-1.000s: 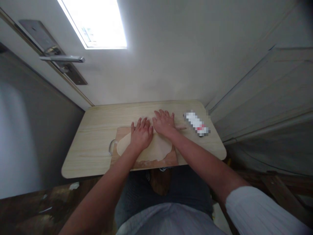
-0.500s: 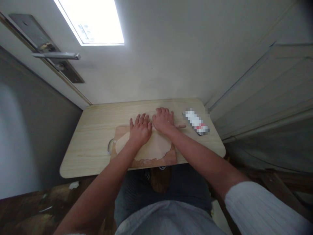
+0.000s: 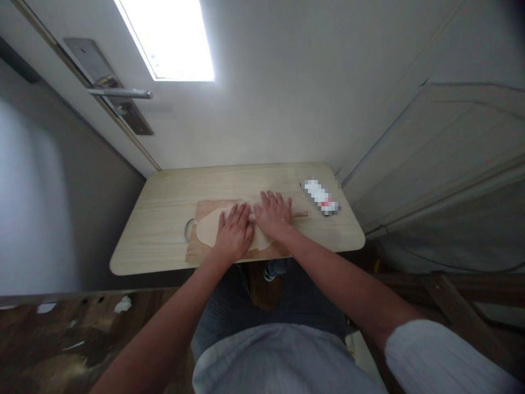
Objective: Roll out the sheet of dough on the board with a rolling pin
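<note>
A flat sheet of pale dough lies on a wooden board on a small light-wood table. My left hand rests flat on the dough, fingers stretched out and slightly apart. Beside it and touching it, my right hand lies flat with spread fingers over a thin wooden rolling pin. Only the pin's right end shows past my fingers. Both palms press down; neither hand is wrapped round anything.
A pixelated white and red packet lies at the table's back right. The board has a metal loop handle at its left end. A door with a lever handle stands behind left, a panelled wall at right. My knees are under the table.
Both hands have slid back toward me over the dough, with the rolling pin under them. The view has shifted slightly; the table sits a little higher in frame.
</note>
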`<state>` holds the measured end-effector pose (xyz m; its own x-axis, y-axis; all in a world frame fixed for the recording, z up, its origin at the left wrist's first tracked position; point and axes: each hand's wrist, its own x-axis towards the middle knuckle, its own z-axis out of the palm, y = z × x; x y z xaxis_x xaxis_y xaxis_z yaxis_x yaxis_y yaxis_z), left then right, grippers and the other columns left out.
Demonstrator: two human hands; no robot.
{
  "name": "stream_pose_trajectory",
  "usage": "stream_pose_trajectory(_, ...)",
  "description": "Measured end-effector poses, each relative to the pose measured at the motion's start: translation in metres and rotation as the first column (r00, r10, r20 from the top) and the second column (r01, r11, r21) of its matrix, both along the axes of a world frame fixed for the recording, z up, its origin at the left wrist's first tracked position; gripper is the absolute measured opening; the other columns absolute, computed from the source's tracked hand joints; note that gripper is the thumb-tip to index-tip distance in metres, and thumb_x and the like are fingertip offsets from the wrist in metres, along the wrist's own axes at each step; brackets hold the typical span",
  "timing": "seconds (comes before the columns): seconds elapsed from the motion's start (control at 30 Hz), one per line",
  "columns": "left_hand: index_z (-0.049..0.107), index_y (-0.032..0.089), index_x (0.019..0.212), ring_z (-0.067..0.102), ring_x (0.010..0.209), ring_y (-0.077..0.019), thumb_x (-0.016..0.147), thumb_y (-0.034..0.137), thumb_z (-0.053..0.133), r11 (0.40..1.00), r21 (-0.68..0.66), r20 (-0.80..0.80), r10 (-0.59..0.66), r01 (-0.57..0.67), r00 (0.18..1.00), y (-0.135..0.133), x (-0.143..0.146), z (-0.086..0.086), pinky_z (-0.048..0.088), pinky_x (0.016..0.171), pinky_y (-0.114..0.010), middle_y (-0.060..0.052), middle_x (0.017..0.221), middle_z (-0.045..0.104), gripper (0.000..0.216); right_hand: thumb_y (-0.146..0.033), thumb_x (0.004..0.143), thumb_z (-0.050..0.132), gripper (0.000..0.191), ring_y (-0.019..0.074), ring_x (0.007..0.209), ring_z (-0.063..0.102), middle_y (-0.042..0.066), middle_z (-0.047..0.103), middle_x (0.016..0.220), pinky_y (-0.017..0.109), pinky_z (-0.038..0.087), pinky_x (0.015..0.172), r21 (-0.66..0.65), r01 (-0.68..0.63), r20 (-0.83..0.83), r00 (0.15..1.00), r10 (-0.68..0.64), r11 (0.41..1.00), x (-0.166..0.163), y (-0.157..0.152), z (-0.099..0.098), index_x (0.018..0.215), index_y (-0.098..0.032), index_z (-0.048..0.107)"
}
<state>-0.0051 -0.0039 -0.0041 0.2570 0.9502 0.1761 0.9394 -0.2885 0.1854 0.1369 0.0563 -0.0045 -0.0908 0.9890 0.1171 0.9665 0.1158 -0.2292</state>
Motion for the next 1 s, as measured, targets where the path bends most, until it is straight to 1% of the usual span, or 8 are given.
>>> stream_pose_trajectory(0.1, 0.033, 0.016, 0.153, 0.024, 0.151, -0.0260, 0.100, 0.035, 0.030, 1.000, 0.021, -0.017, 0.004, -0.004, 1.000, -0.020, 0.002, 0.000, 0.019, 0.121, -0.056, -0.010, 0.160, 0.036, 0.057, -0.048, 0.102, 0.030, 0.058, 0.0333, 0.144, 0.030, 0.013, 0.041, 0.156, 0.062, 0.010, 0.117, 0.054, -0.023, 0.004, 1.000, 0.023, 0.998, 0.003, -0.020, -0.001, 0.150, -0.017, 0.041)
stream_pose_trajectory(0.33, 0.031, 0.017, 0.155, 0.022, 0.152, -0.0263, 0.097, 0.031, 0.036, 0.997, 0.073, -0.020, 0.033, -0.031, 0.999, -0.064, 0.011, -0.004, 0.018, 0.121, -0.056, -0.009, 0.162, 0.033, 0.060, -0.045, 0.103, 0.030, 0.059, 0.0320, 0.144, 0.032, 0.017, 0.041, 0.155, 0.061, 0.013, 0.117, 0.096, -0.064, 0.001, 0.998, 0.064, 0.993, 0.010, -0.065, -0.003, 0.151, -0.012, 0.038)
stream_pose_trajectory(0.5, 0.038, 0.019, 0.152, 0.027, 0.150, -0.0247, 0.099, 0.028, 0.034, 0.991, 0.117, 0.030, 0.058, -0.061, 0.998, -0.087, 0.012, -0.008, 0.019, 0.120, -0.058, -0.010, 0.159, 0.038, 0.054, -0.042, 0.104, 0.031, 0.055, 0.0296, 0.141, 0.037, 0.016, 0.044, 0.153, 0.058, 0.017, 0.117, 0.144, -0.103, -0.024, 0.994, 0.107, 0.984, 0.015, -0.096, -0.001, 0.150, -0.013, 0.039)
stream_pose_trajectory(0.6, 0.042, 0.021, 0.148, 0.032, 0.148, -0.0242, 0.100, 0.028, 0.033, 0.987, 0.140, 0.069, 0.066, -0.075, 0.995, -0.090, 0.011, -0.007, 0.019, 0.119, -0.060, -0.011, 0.156, 0.044, 0.050, -0.039, 0.103, 0.036, 0.052, 0.0298, 0.140, 0.039, 0.017, 0.047, 0.151, 0.058, 0.019, 0.116, 0.144, -0.130, -0.042, 0.990, 0.138, 0.981, 0.018, -0.109, -0.003, 0.148, -0.014, 0.042)
stream_pose_trajectory(0.67, 0.046, 0.022, 0.145, 0.036, 0.146, -0.0244, 0.100, 0.029, 0.033, 0.985, 0.155, 0.086, 0.066, -0.079, 0.994, -0.088, 0.009, -0.004, 0.020, 0.118, -0.060, -0.011, 0.152, 0.048, 0.047, -0.036, 0.101, 0.041, 0.049, 0.0302, 0.140, 0.039, 0.016, 0.050, 0.149, 0.058, 0.018, 0.116, 0.148, -0.147, -0.054, 0.986, 0.156, 0.978, 0.021, -0.112, -0.005, 0.146, -0.015, 0.046)
stream_pose_trajectory(0.83, 0.055, 0.025, 0.137, 0.046, 0.137, -0.0261, 0.100, 0.032, 0.038, 0.976, 0.198, 0.108, 0.069, -0.089, 0.992, -0.074, 0.009, 0.001, 0.021, 0.118, -0.056, -0.012, 0.141, 0.059, 0.041, -0.035, 0.102, 0.044, 0.038, 0.0298, 0.141, 0.038, 0.009, 0.057, 0.143, 0.058, 0.016, 0.117, 0.210, -0.200, -0.075, 0.973, 0.220, 0.957, 0.032, -0.105, -0.011, 0.136, -0.023, 0.056)
stream_pose_trajectory(1.0, 0.058, 0.022, 0.130, 0.048, 0.133, -0.0247, 0.101, 0.035, 0.038, 0.971, 0.216, 0.211, 0.060, -0.106, 0.976, -0.067, 0.010, -0.007, 0.027, 0.116, -0.052, -0.011, 0.136, 0.061, 0.037, -0.034, 0.101, 0.047, 0.033, 0.0264, 0.137, 0.043, 0.006, 0.060, 0.139, 0.052, 0.020, 0.116, 0.221, -0.229, -0.099, 0.962, 0.255, 0.948, 0.042, -0.103, -0.009, 0.131, -0.027, 0.060)
